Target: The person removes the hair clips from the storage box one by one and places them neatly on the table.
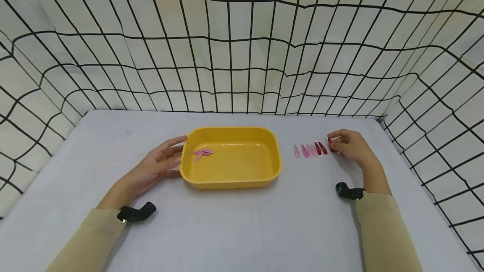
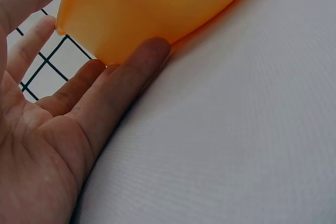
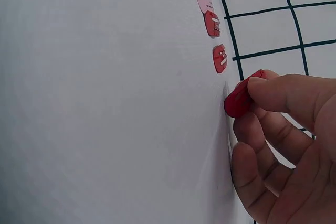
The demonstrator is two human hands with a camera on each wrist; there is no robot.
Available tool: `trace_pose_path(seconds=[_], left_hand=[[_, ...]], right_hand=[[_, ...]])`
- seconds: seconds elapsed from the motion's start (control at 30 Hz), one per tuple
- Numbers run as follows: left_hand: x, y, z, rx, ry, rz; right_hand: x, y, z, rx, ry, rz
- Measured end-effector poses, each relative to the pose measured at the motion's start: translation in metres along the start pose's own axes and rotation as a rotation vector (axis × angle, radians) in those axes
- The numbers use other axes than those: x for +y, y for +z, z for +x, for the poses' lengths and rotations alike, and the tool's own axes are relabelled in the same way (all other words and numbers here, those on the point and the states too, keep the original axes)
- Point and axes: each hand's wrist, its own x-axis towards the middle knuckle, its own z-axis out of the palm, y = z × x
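My right hand [image 1: 348, 146] pinches a red hair clip [image 3: 240, 98] between thumb and fingers, close over the table. To its left runs a row of hair clips on the table: two red clips [image 1: 321, 148], then several pink clips [image 1: 305, 151]. My left hand [image 1: 156, 165] rests against the left side of a yellow tray [image 1: 230, 184], fingers spread and fingertips at its wall. Inside the tray, near its left end, a few pink hair clips [image 1: 203, 153] lie crossed over one another.
The white table [image 1: 234, 230] carries everything. A black wire grid [image 1: 230, 39] with white sheeting behind it stands along the back and both sides. The right hand is near the grid's right side. Each wrist wears a black strap [image 1: 136, 212].
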Motion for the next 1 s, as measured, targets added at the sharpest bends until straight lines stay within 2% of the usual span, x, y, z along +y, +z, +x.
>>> trace_pose_path(seconds=[0.43, 1.0], left_hand=[[-0.0002, 0.0006, 0.0016, 0.003, -0.013, 0.002], [-0.0001, 0.0010, 0.0012, 0.005, -0.005, 0.012]], right_hand=[[-0.0066, 0.0022, -0.0033, -0.043, 0.022, -0.081], [-0.0086, 0.0023, -0.0042, -0.052, 0.051, -0.065]])
